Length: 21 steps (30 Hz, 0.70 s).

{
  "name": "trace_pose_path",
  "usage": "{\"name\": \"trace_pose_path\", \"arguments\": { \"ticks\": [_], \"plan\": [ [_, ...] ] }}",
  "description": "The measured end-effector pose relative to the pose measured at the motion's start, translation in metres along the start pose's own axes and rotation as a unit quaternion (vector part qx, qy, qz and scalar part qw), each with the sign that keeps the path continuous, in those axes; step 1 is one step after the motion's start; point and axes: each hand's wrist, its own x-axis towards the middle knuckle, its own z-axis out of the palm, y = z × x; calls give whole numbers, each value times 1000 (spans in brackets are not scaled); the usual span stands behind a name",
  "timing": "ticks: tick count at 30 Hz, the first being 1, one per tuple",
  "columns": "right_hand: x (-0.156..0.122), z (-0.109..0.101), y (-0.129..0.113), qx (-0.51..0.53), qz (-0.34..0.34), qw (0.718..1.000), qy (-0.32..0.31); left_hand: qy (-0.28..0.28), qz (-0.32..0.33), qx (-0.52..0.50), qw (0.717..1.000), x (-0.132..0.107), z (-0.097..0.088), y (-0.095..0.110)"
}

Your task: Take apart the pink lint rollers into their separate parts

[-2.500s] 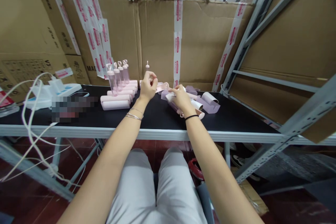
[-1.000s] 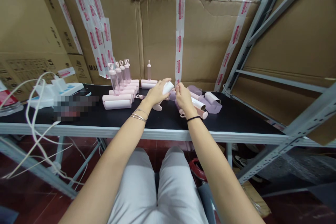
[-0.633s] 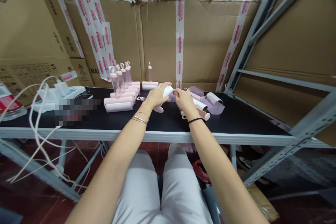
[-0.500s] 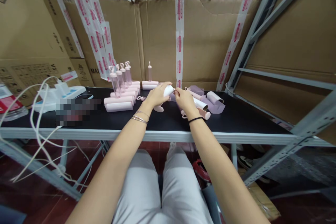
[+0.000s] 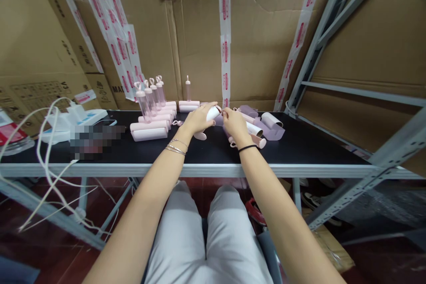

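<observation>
My left hand (image 5: 199, 120) is wrapped round a white lint-roller roll (image 5: 212, 114), held tilted above the black tabletop. A dark reddish-brown patch shows at the roll's right end. My right hand (image 5: 234, 122) pinches with thumb and forefinger right beside that end; what lies between the fingertips is too small to make out. Below my left hand, a pale pink rounded piece (image 5: 200, 136) sticks out. Close by my right hand lie another white roll (image 5: 254, 129), a pink handle piece (image 5: 261, 142) and translucent purple covers (image 5: 273, 132).
Several pink-and-white lint rollers (image 5: 149, 132) lie in a row at left, with clear-handled ones upright behind them (image 5: 143, 105). One more stands at the back (image 5: 188, 91). A power strip (image 5: 83, 117) with tangled white cables is far left. Cardboard (image 5: 196, 49) walls the back; a metal shelf post (image 5: 333, 17) rises right.
The view has shifted slightly. Both hands stay together at the roll, and its right end now shows more of the dark reddish-brown patch beside my right fingertips.
</observation>
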Motion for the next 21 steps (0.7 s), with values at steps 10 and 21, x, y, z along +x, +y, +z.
{"name": "trace_pose_path", "arguments": {
  "ticks": [10,21],
  "plan": [
    [0,8,6,-22,18,999,-37,107,-119,-42,986,0,1,-3],
    [-2,6,-1,72,-99,992,-21,282,-170,-304,894,11,5,-8]
  ]
}}
